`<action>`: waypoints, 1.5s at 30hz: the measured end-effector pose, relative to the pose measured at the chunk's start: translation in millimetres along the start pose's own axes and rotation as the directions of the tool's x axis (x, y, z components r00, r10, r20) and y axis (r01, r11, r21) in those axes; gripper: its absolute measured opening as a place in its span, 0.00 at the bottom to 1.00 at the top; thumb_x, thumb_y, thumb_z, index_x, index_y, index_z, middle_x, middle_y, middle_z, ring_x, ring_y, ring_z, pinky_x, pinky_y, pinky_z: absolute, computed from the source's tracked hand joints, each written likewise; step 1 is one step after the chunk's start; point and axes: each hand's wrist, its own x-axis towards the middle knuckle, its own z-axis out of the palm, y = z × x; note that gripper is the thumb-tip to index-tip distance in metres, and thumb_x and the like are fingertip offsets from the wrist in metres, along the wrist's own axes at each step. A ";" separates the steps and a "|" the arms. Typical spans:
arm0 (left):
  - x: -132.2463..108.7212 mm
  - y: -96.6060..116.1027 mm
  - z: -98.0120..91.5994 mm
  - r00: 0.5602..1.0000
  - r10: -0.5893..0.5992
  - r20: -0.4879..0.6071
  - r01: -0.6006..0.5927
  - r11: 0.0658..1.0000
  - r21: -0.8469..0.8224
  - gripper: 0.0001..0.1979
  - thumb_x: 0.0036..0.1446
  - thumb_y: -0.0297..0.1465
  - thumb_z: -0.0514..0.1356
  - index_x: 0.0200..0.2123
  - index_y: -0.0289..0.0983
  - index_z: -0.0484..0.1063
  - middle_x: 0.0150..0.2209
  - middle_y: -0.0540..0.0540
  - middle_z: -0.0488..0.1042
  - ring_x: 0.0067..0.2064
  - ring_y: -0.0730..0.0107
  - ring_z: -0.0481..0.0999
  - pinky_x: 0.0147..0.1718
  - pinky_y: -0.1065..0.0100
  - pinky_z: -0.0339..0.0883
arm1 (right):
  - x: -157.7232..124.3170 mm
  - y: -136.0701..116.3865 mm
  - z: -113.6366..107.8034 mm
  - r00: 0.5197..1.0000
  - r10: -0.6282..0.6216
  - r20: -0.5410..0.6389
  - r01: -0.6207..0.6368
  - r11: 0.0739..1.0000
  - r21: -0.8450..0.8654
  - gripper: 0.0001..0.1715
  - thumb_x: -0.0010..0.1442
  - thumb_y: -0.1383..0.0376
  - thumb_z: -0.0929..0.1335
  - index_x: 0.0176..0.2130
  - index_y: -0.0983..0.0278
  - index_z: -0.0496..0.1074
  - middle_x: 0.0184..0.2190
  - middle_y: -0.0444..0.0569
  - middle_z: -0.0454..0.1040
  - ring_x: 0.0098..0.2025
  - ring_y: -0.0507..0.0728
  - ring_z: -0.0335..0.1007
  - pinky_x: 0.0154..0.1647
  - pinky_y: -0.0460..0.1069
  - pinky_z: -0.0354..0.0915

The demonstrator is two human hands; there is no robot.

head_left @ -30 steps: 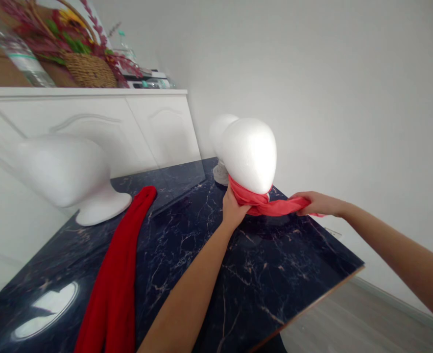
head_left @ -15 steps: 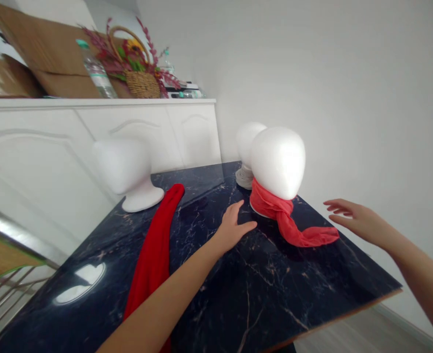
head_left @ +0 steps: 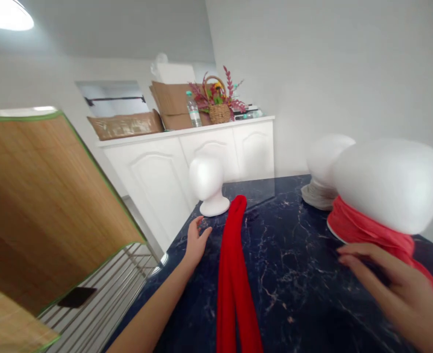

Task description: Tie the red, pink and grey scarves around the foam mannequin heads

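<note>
The left hand point(head_left: 195, 240) is open and empty, just near of the bare head form point(head_left: 206, 179). The right hand point(head_left: 400, 289), blurred, is loosely curled with no grip visible; contact with the coral scarf point(head_left: 363, 220) around the right head form point(head_left: 389, 184) cannot be determined. The red scarf point(head_left: 234, 245) lies lengthwise on the bench point(head_left: 282, 274), between the hands. Caution: a leftward bump could topple the bare form off the bench's left edge; snagging the coral scarf could loosen its wrap.

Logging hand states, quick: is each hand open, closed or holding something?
Left hand: open, empty, beside the red cloth.
Right hand: loosely curled, holding nothing visible; open or closed unclear.
</note>
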 end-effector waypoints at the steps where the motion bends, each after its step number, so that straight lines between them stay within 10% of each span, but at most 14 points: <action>1: 12.6 -12.4 2.9 1.000 -0.016 -0.022 0.017 0.999 0.040 0.29 0.54 0.40 0.58 0.58 0.37 0.60 0.61 0.36 0.62 0.64 0.55 0.62 0.62 0.53 0.59 | 21.7 -17.4 31.6 0.998 -0.045 0.038 0.042 0.998 0.056 0.08 0.59 0.54 0.67 0.41 0.45 0.72 0.42 0.50 0.76 0.45 0.66 0.72 0.48 0.62 0.66; 5: 51.4 -39.8 17.2 0.998 -0.016 -0.064 0.023 0.994 0.111 0.43 0.51 0.44 0.63 0.64 0.31 0.51 0.67 0.29 0.51 0.70 0.49 0.48 0.68 0.51 0.42 | 109.9 -45.3 154.9 0.958 -0.093 0.271 0.052 0.986 0.155 0.12 0.60 0.58 0.65 0.42 0.60 0.73 0.40 0.50 0.77 0.42 0.60 0.73 0.49 0.54 0.66; 9: 80.6 -52.5 29.7 0.997 -0.037 -0.067 0.046 0.990 0.132 0.50 0.46 0.48 0.67 0.65 0.32 0.49 0.68 0.27 0.49 0.70 0.44 0.45 0.67 0.49 0.41 | 168.0 -37.7 246.6 0.940 0.247 0.233 -0.220 0.966 -0.138 0.23 0.63 0.58 0.63 0.52 0.70 0.70 0.49 0.59 0.74 0.52 0.62 0.70 0.54 0.55 0.62; 17: 135.8 -68.9 49.6 0.995 0.055 -0.085 -0.043 0.990 0.138 0.49 0.48 0.50 0.66 0.65 0.34 0.49 0.66 0.30 0.55 0.68 0.51 0.54 0.66 0.54 0.49 | 224.9 -44.5 328.7 0.928 0.371 0.025 -0.340 0.872 -0.352 0.44 0.56 0.43 0.67 0.55 0.76 0.69 0.57 0.72 0.64 0.60 0.75 0.57 0.58 0.63 0.52; 26: 146.1 -73.0 55.5 0.999 0.042 0.002 -0.042 0.968 0.246 0.41 0.43 0.50 0.69 0.55 0.30 0.66 0.55 0.28 0.72 0.58 0.44 0.70 0.55 0.51 0.64 | 236.1 -24.1 340.9 0.957 0.270 0.106 -0.236 0.937 -0.257 0.16 0.57 0.64 0.67 0.44 0.67 0.75 0.48 0.63 0.73 0.56 0.70 0.63 0.58 0.62 0.53; 33: 154.4 -61.5 54.8 1.000 -0.003 -0.009 0.005 0.974 0.226 0.43 0.38 0.46 0.72 0.56 0.34 0.66 0.57 0.33 0.71 0.58 0.49 0.70 0.56 0.56 0.64 | 223.3 -18.8 327.5 0.977 0.215 -0.018 -0.207 0.960 0.189 0.18 0.64 0.59 0.58 0.47 0.63 0.68 0.46 0.51 0.75 0.49 0.57 0.70 0.52 0.49 0.63; 40: 134.1 -38.7 55.0 0.997 -0.025 -0.067 0.038 0.978 0.205 0.42 0.38 0.44 0.72 0.55 0.31 0.67 0.55 0.30 0.72 0.57 0.46 0.71 0.56 0.54 0.65 | 191.6 -42.7 299.1 0.960 0.267 -0.087 -0.177 0.816 0.550 0.18 0.65 0.54 0.54 0.46 0.61 0.60 0.38 0.49 0.75 0.37 0.55 0.73 0.37 0.49 0.70; 45: 99.5 -5.0 52.3 0.993 0.071 -0.093 -0.055 0.985 0.166 0.38 0.39 0.42 0.72 0.53 0.33 0.69 0.55 0.34 0.72 0.59 0.47 0.69 0.60 0.52 0.61 | 170.6 -76.1 219.5 0.978 0.202 -0.045 -0.066 0.513 0.856 0.16 0.60 0.51 0.64 0.41 0.58 0.61 0.27 0.41 0.70 0.25 0.52 0.68 0.26 0.47 0.66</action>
